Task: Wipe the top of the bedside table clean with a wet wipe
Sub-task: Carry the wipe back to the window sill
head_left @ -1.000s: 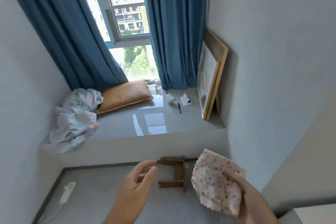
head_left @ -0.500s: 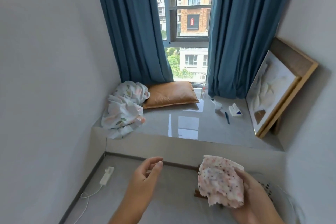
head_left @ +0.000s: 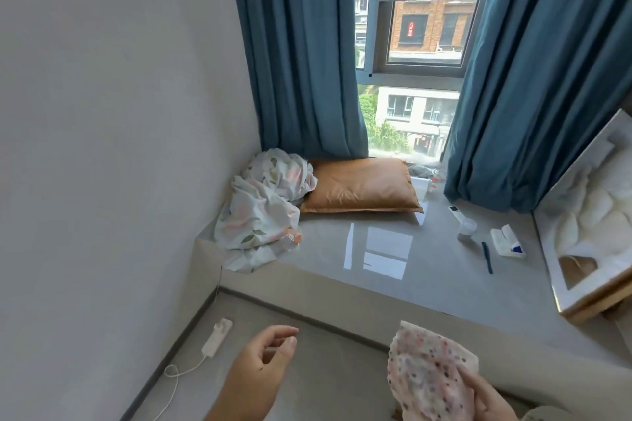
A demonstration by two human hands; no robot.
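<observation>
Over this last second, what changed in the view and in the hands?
The head camera swung left: the framed picture went from centre to the right edge, the small wooden stool left view, and the power strip came further in. Unchanged: the right hand holds the spotted cloth, the left hand is empty and half-curled. No wiping yet.

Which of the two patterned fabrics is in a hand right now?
The spotted pink cloth, gripped by the right hand; the leaf-print sheet lies crumpled on the window ledge.
</observation>
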